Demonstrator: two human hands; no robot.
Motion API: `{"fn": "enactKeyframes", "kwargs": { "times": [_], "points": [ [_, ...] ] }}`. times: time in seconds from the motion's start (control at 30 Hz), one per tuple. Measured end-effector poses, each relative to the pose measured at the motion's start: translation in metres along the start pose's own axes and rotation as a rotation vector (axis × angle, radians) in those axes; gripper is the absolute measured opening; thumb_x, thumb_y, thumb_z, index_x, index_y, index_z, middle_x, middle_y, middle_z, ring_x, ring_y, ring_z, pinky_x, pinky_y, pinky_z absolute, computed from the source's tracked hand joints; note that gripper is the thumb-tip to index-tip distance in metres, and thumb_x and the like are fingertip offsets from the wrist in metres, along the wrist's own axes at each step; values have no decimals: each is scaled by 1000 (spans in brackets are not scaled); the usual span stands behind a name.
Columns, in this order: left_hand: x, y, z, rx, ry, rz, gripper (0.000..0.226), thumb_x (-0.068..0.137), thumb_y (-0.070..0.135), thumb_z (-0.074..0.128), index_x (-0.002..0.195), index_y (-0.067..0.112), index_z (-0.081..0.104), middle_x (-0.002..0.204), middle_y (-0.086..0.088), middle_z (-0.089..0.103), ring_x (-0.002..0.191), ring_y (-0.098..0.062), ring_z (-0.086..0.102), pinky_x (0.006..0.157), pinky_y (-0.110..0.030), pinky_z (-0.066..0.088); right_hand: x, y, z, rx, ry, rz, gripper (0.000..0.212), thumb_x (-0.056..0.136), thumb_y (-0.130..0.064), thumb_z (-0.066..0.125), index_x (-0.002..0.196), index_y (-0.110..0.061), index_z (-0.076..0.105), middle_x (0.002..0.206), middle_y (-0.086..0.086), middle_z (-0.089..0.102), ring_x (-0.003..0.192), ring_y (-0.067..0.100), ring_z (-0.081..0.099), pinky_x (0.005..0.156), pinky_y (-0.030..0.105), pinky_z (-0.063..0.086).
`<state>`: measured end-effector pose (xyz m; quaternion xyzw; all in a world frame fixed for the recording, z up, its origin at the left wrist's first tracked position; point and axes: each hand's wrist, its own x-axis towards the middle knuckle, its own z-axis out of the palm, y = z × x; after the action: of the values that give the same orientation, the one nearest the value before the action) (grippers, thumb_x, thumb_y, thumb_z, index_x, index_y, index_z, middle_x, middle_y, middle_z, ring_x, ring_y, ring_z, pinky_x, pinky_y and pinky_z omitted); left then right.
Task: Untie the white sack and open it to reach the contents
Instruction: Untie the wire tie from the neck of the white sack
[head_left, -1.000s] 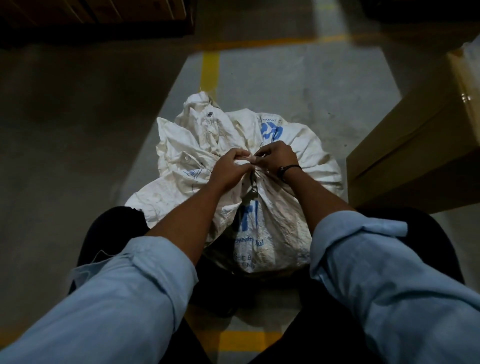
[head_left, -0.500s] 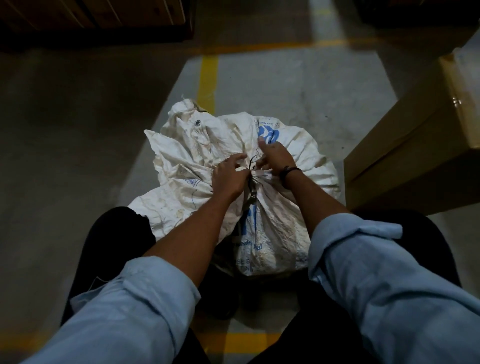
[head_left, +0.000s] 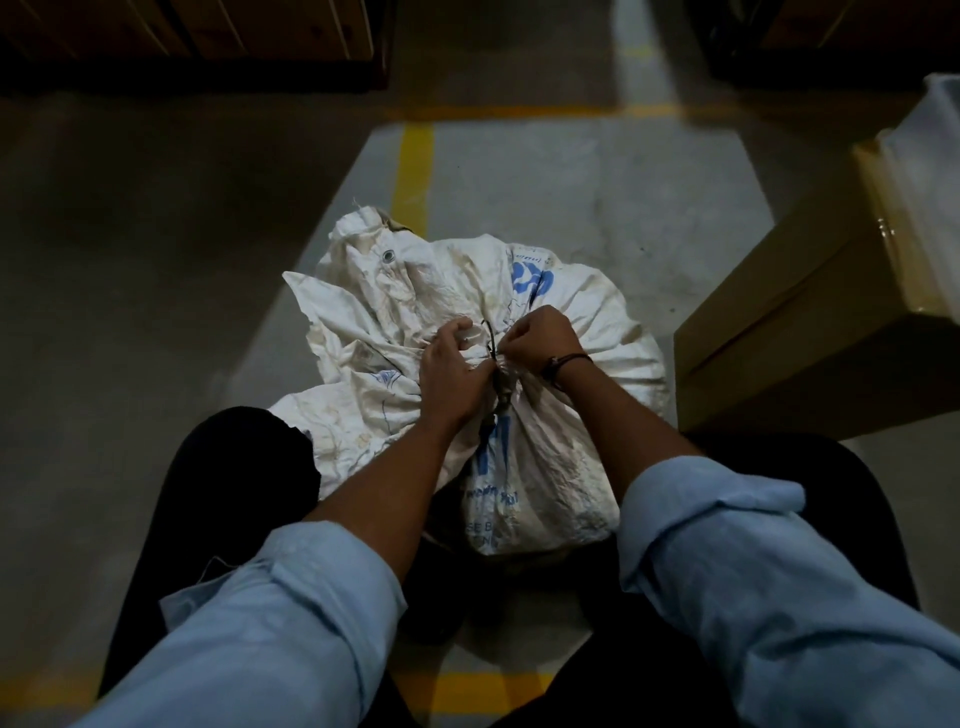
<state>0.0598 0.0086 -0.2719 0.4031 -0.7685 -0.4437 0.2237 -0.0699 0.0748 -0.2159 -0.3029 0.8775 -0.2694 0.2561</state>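
White sack (head_left: 561, 467): on the concrete floor (head_left: 156, 270) between the person's knees, near the middle of the head view; its neck is gathered and tied shut.
Cord (head_left: 489, 332): dark, wound round the gathered neck, with a loop standing up between the two hands.
Left hand (head_left: 452, 374): fingers curled round the bunched cloth just left of the cord.
Right hand (head_left: 540, 338): fingers curled, pinching the cord at the neck from the right.
Wristband (head_left: 563, 362): dark, on the right wrist.
Sack markings: blue print (head_left: 530, 278) on the far right folds and on the near face; a metal eyelet (head_left: 387, 254) on the far left folds.
Sleeves: light blue, rolled up the forearms, left sleeve (head_left: 270, 623) and right sleeve (head_left: 753, 571) at the near corners.
Cardboard box (head_left: 779, 338): just beside the sack on the right; whether they touch cannot be told.
Yellow line (head_left: 413, 171): painted on the floor, running away from the sack's far side.
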Motion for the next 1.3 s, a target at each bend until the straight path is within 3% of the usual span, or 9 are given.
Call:
{"fn": "enactKeyframes", "kwargs": {
  "times": [0.1, 0.23, 0.53, 0.77, 0.87, 1.0, 1.07, 1.17, 1.3],
  "points": [
    [-2, -3, 1, 25, 6, 20, 65, 72, 43, 72, 129, 24, 47, 123, 0, 62, 109, -21, 58, 95, -45, 47, 4, -6, 1, -78, -40, 23, 21, 66, -16, 78, 78, 2, 76, 77, 14, 73, 76, 20, 68, 66, 33, 55],
    [-4, -11, 2, 41, 12, 64, 67, 73, 40, 72, 131, 23, 45, 126, 0, 61, 109, -22, 59, 95, -48, 48, 10, -14, 3, -197, -95, 74, 40, 63, -32, 86, 79, 1, 67, 77, 12, 64, 72, 19, 57, 60, 27, 41],
    [-1, -19, 4, 21, 13, 96, 66, 74, 40, 65, 133, 20, 45, 121, -2, 63, 107, -19, 59, 94, -44, 48, 16, -25, 15, -323, -130, 72, 39, 70, -35, 76, 73, -9, 46, 103, 21, 62, 81, 27, 55, 61, 24, 35],
    [2, -22, 7, 40, 39, 118, 66, 75, 45, 61, 133, 15, 49, 116, -5, 63, 103, -26, 58, 91, -42, 47, 1, -28, 27, -408, 6, 154, 40, 85, -26, 60, 124, -18, 53, 140, 11, 39, 127, 32, 40, 104, 51, 32],
    [0, -22, 6, 40, 40, 113, 64, 76, 46, 58, 133, 20, 48, 119, -1, 63, 106, -27, 57, 93, -42, 45, -9, -33, 31, -492, 79, 141, 35, 87, -24, 54, 122, -22, 56, 136, 9, 44, 128, 31, 39, 106, 54, 24],
    [-2, -24, 7, 58, 35, 108, 63, 78, 47, 60, 134, 23, 45, 123, 1, 61, 110, -24, 56, 96, -41, 45, -4, -26, 26, -311, -28, 222, 48, 80, -33, 65, 123, -17, 53, 133, 11, 47, 127, 33, 43, 104, 50, 34],
    [-1, -25, 7, 37, 43, 92, 64, 74, 40, 59, 135, 24, 45, 121, 0, 62, 110, -24, 57, 95, -46, 47, -5, -21, 26, -247, -22, 209, 51, 75, -41, 67, 117, -13, 59, 128, 12, 50, 122, 34, 47, 101, 49, 41],
    [-1, -22, 6, 27, 40, 83, 73, 69, 37, 56, 139, 20, 43, 124, -4, 61, 111, -26, 56, 95, -46, 46, -11, -12, 30, -91, 51, 127, 25, 73, -40, 65, 80, -18, 72, 114, 10, 55, 110, 30, 53, 92, 46, 46],
    [-1, -17, 5, 12, 31, 69, 78, 69, 39, 55, 143, 22, 39, 136, 0, 56, 118, -24, 54, 101, -47, 44, -10, -2, 35, 42, 94, 91, 22, 67, -41, 62, 56, -22, 62, 100, 11, 62, 102, 27, 57, 84, 43, 49]
  ]
}}
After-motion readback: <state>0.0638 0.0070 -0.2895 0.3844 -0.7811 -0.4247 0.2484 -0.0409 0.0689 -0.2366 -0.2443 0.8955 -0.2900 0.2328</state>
